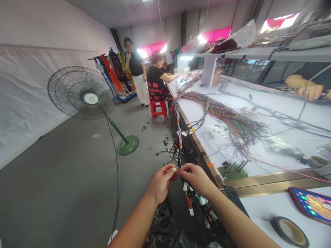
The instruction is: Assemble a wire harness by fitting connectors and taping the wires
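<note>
My left hand (160, 183) is closed, its thumb and finger pinching a small white connector (174, 169). Close beside it, my right hand (195, 177) pinches a thin wire (179, 168) at the connector; whether the wire sits inside it is too small to tell. A wire harness (179, 151) hangs along the table edge and runs down behind my hands. Below them, white plugs dangle from it, among them one plug (185, 186) under my right hand and another plug (191, 212) lower down.
On the white table (238, 100) lies a large wire bundle (219, 112). A green metal base with posts (232, 171), tape roll (289, 230) and phone (314, 205) are at right. A fan (90, 98) stands left. Two people are ahead; a co-worker's hand (310, 90) works at far right.
</note>
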Action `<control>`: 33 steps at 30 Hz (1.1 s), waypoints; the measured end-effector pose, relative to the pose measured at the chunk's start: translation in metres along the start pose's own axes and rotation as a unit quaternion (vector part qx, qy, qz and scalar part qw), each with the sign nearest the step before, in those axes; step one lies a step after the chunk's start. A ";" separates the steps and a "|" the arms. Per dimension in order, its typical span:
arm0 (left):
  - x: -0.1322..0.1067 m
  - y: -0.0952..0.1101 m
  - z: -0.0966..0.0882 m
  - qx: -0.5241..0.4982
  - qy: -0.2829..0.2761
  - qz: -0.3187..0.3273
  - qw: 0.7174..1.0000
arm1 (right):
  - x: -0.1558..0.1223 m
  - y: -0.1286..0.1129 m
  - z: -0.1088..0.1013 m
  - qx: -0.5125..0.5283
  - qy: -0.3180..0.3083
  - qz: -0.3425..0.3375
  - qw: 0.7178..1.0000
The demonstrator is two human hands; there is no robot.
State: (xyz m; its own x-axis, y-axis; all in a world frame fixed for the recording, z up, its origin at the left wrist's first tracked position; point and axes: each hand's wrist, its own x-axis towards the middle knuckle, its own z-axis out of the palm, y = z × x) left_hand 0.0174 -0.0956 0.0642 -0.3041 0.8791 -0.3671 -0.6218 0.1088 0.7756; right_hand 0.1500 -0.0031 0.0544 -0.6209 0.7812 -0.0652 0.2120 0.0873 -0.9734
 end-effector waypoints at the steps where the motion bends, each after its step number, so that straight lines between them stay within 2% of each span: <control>1: 0.000 0.001 0.000 0.001 0.001 -0.010 1.000 | 0.000 0.001 0.001 -0.008 0.004 -0.001 1.000; 10: -0.002 0.005 0.008 -0.005 0.038 -0.022 0.999 | 0.001 0.007 0.002 -0.035 0.010 -0.007 0.999; 15: 0.002 0.002 0.000 -0.019 -0.005 -0.012 1.000 | 0.001 0.012 0.005 0.028 0.019 0.002 0.999; 19: 0.005 -0.005 -0.004 -0.089 0.029 -0.025 0.995 | -0.001 0.016 0.007 0.102 0.013 -0.023 0.994; 23: 0.005 -0.008 -0.002 -0.126 0.054 -0.042 0.990 | -0.006 0.015 0.006 0.132 -0.018 -0.038 0.990; 27: 0.004 -0.009 0.001 -0.133 0.064 -0.044 0.988 | -0.009 0.011 0.001 0.105 -0.020 -0.038 0.994; 33: 0.002 -0.008 0.004 -0.114 0.074 -0.028 0.990 | -0.006 0.014 0.003 0.015 0.029 -0.058 0.998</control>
State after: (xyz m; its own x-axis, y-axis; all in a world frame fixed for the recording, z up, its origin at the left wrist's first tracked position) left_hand 0.0247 -0.0932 0.0593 -0.3574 0.7947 -0.4905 -0.7819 0.0326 0.6226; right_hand 0.1545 -0.0089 0.0406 -0.5947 0.8016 0.0607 0.1184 0.1620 -0.9797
